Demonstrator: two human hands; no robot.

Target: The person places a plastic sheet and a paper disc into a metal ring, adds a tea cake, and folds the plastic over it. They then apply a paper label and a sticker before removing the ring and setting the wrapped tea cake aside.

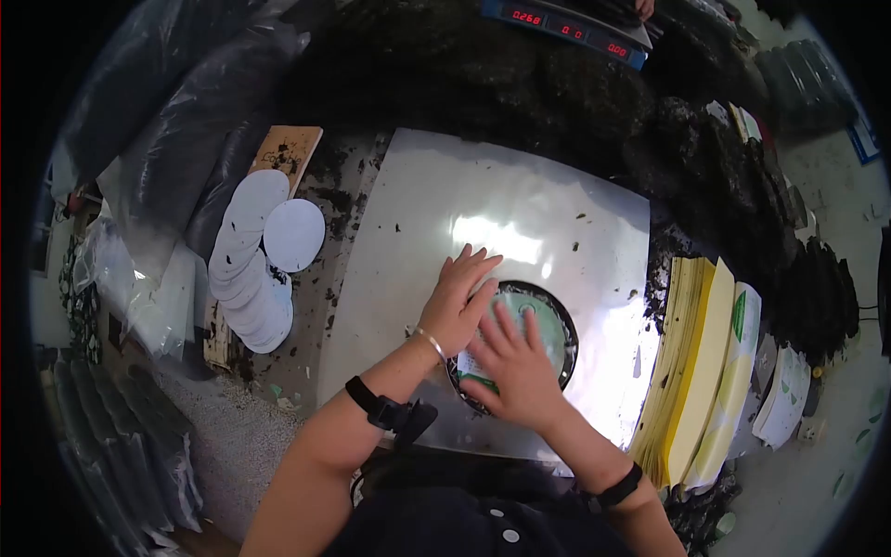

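Observation:
A round black-rimmed piece (574, 325) lies on the shiny metal sheet in front of me, with a pale green printed label or bag (548, 325) inside its rim. My right hand (515, 367) rests over the green print, fingers spread and pointing away from me. At the left edge of the round piece is my left hand (459, 297), its fingers stretched out past the rim onto the metal. Both palms face down, hiding part of the print and the left side of the rim.
Overlapping white paper discs (249, 278) lie at left by a cardboard piece (286, 153). Stacked yellow sheets (687, 362) and green-white printed bags (733, 390) stand at right. Dark leafy heaps (408, 84) fill the back, below a digital scale (566, 32). Dark packets (121, 436) lie lower left.

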